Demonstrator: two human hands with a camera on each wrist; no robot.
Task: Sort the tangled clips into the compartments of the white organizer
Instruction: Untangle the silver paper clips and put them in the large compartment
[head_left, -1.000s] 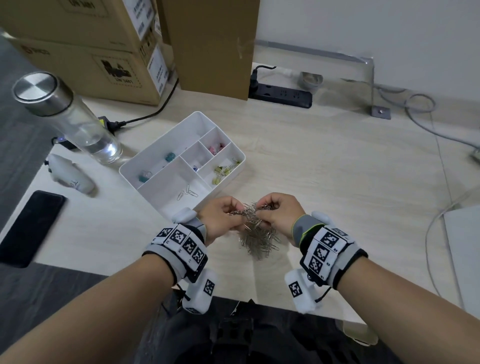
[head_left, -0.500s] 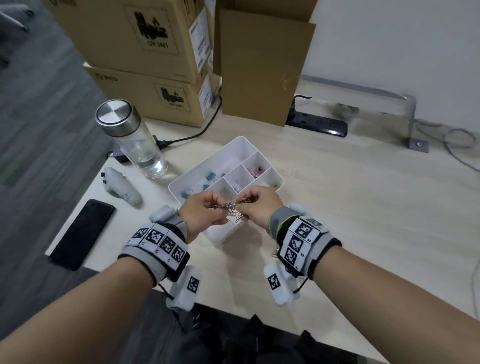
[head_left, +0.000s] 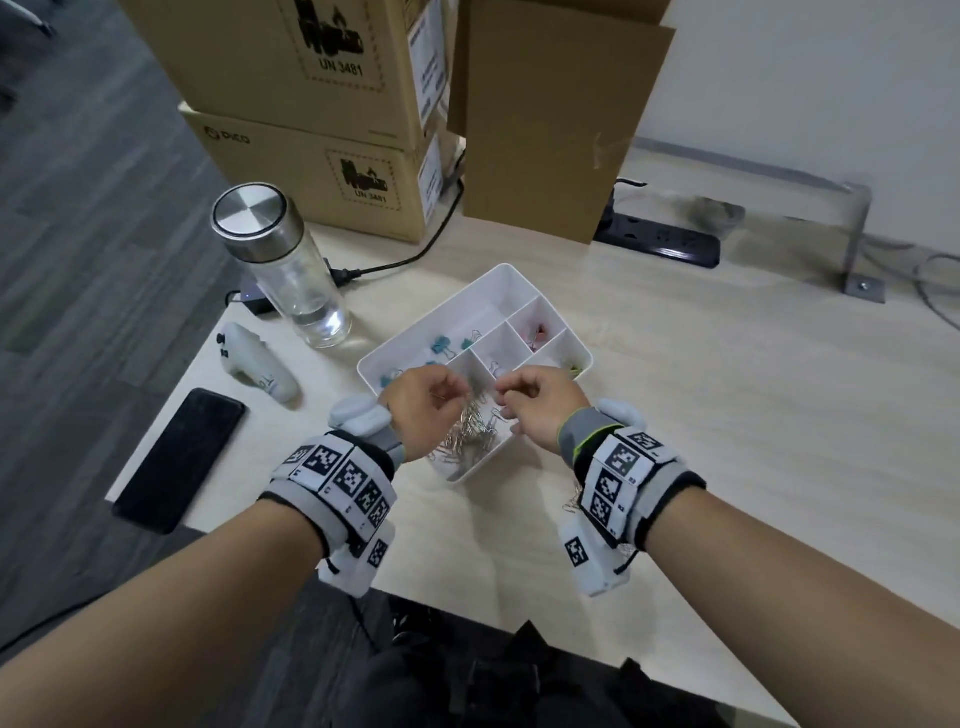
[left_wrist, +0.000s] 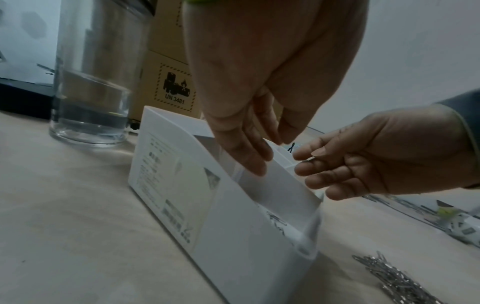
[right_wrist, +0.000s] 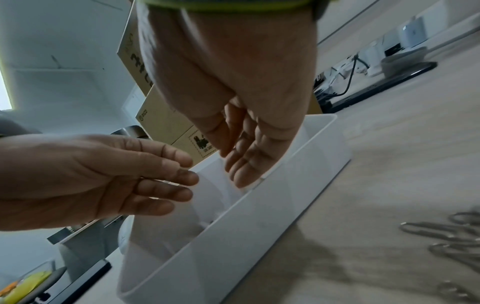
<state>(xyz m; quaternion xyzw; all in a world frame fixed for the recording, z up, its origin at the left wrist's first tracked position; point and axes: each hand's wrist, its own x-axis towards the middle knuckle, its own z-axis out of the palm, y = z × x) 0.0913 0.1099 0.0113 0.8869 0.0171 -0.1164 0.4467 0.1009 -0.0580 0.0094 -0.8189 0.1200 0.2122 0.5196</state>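
Observation:
The white organizer stands mid-table. Both my hands hover over its near compartment, where a heap of silver paper clips lies. My left hand has its fingers relaxed and pointing down, and holds nothing in the left wrist view. The right hand is just to its right, fingers loose and empty. More tangled silver clips lie on the table beside the organizer, close by in the right wrist view. Teal binder clips and pink clips sit in farther compartments.
A glass bottle with a steel lid stands left of the organizer, with a white controller and a black phone nearer the table's left edge. Cardboard boxes and a power strip line the back.
Both hands lifted a bunch of silver clips off the table and carried it left over the organizer. They have let go, and the clips now lie in the near compartment.

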